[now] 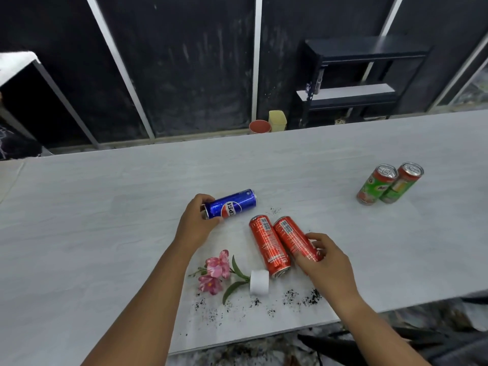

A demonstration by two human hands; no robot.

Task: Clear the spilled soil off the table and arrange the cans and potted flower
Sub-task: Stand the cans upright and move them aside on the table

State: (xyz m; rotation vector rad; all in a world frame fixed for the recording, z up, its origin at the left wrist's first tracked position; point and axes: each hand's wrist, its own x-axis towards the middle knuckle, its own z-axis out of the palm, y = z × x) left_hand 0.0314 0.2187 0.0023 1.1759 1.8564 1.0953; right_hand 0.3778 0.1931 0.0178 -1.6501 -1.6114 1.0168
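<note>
Soil [301,298]: dark crumbs are scattered along the near edge of the surface [105,207], with a few more specks seen just beyond the red cans.
Potted flower [232,277]: it is tipped on its side near the near edge, pink blooms pointed left, white pot to the right.
Blue can [232,204]: it is laid on its side toward the middle of the surface; its near end is gripped by the fingers of the left hand [196,220].
Red cans [269,245]: two are laid side by side, touching, between the blue can and the near edge.
Right hand [323,262]: its fingers are closed around the lower part of the right-hand red can [295,237].
Green cans [389,183]: two are stood upright, touching, toward the far right of the surface, well apart from the rest.
</note>
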